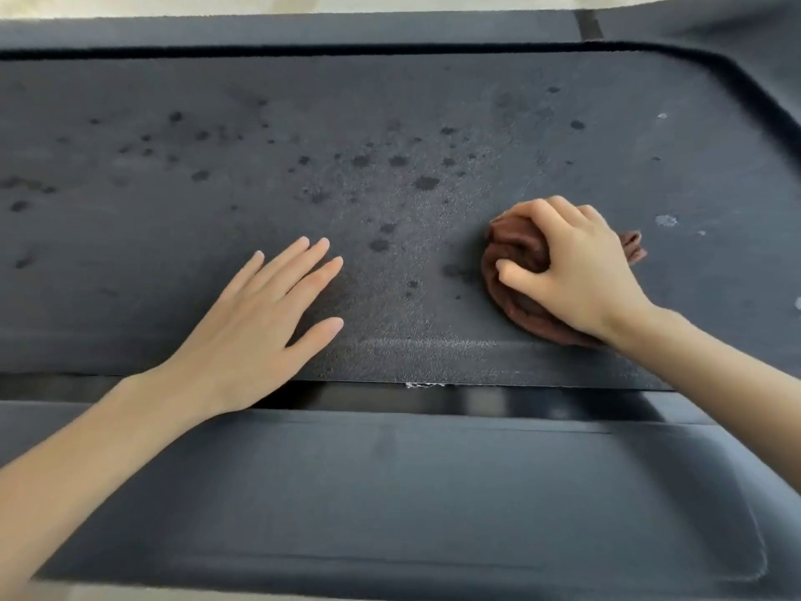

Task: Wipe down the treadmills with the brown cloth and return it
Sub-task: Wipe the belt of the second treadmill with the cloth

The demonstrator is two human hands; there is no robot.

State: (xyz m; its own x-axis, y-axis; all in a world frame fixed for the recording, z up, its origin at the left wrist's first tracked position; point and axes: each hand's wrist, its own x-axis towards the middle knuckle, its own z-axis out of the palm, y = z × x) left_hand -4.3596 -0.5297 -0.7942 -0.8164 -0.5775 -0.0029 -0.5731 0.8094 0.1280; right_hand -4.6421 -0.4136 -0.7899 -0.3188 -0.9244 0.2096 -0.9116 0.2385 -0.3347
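Treadmill belt (390, 101): one, dark grey, textured, running left to right across the view.
Far side rail (303, 30): one, along the belt's far edge.
Near side rail (390, 492): one, smooth and dark, along the near edge, under both forearms.
Brown cloth (516, 249): one, crumpled into a rounded wad, lying on the belt right of centre, closer to the near edge than the far. No clear long axis. One loose end poking out to the right, past the knuckles.
Hands: two, bare.
Right hand (576, 275): on top of the cloth, fingers and thumb curled into its folds, gripping it against the belt.
Left hand (255, 314): flat on the belt, palm down, fingers straight and slightly spread, holding nothing. Well apart from the cloth, to its left, bare belt between.
Dark spots (427, 182): many, uncounted, scattered over the belt's left and middle, mostly beyond the hands.
White flecks (665, 220): a few, on the belt right of the cloth.
Frayed white thread (424, 385): one tuft, at the belt's near edge, between the two wrists.
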